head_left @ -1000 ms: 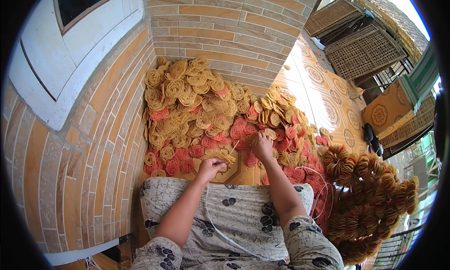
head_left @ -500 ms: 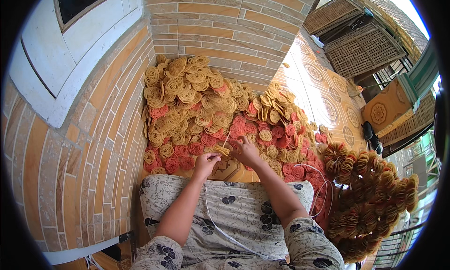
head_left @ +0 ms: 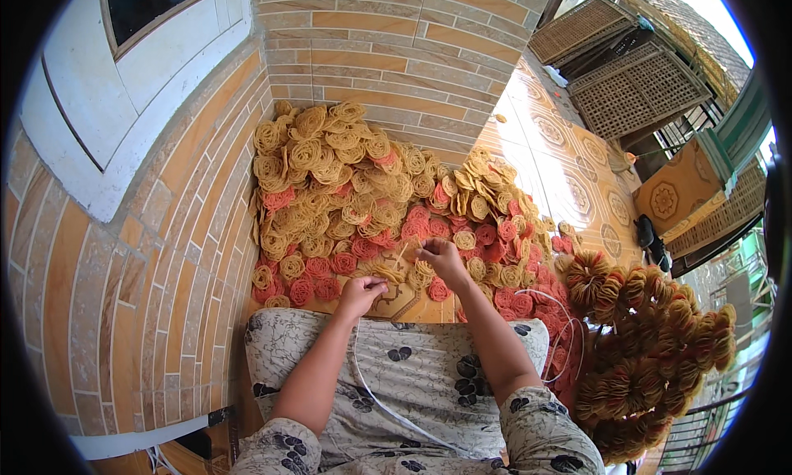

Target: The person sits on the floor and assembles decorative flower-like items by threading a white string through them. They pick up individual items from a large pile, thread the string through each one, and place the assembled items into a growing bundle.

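Out in front of my lap my left hand [head_left: 363,295] is closed in a pinch. A thin white cord [head_left: 369,384] runs from it down over my patterned clothing. By its fingertips is a small stack of yellow lacy rosettes [head_left: 389,270], seen partly edge-on. To the right and slightly farther away, my right hand [head_left: 443,261] is closed too, its fingertips pinching a yellow rosette [head_left: 411,249] beside the stack. How the cord passes through the stack is too small to make out.
Against the tiled wall [head_left: 363,63] lies a heap of yellow and pink rosettes [head_left: 322,178]. Bundles of strung rosettes [head_left: 652,343] stand at the right. A loop of white cord [head_left: 577,326] hangs near my right elbow. Woven panels [head_left: 639,87] and dark shoes [head_left: 652,240] are farther right.
The yellow stack is now spread out between my hands. My left hand has drawn slightly down and away from it, and my right hand has moved a little to the right.
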{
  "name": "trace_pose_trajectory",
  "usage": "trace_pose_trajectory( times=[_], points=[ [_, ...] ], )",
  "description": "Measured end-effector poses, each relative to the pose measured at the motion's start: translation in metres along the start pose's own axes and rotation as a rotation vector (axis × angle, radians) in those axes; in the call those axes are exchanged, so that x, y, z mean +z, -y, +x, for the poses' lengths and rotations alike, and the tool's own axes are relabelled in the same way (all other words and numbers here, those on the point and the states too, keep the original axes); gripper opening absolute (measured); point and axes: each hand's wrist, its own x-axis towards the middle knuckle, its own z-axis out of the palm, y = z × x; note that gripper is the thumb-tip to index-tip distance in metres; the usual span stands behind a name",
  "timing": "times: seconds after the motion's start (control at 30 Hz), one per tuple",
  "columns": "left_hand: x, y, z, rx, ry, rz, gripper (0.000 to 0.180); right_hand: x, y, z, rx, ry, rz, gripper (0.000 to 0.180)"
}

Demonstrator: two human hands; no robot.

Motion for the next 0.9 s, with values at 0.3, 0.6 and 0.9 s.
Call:
trace_pose_trajectory(
  times=[0.3, 0.6, 0.9],
  points=[
    [-0.002, -0.012, -0.008, -0.089, 0.076, -0.109, 0.023, -0.004, 0.013, -0.005, -0.084, 0.057, -0.128, 0.015],
    [0.002, -0.001, 0.0, -0.011, 0.094, -0.02, 0.021, -0.028, -0.013, -0.005, -0.313, -0.143, -1.096, 0.029],
    [0.004, 0.003, 0.001, 0.025, 0.053, 0.166, 0.019, -0.028, -0.02, -0.001, 0.125, 0.022, -0.932, 0.056]
  ],
)
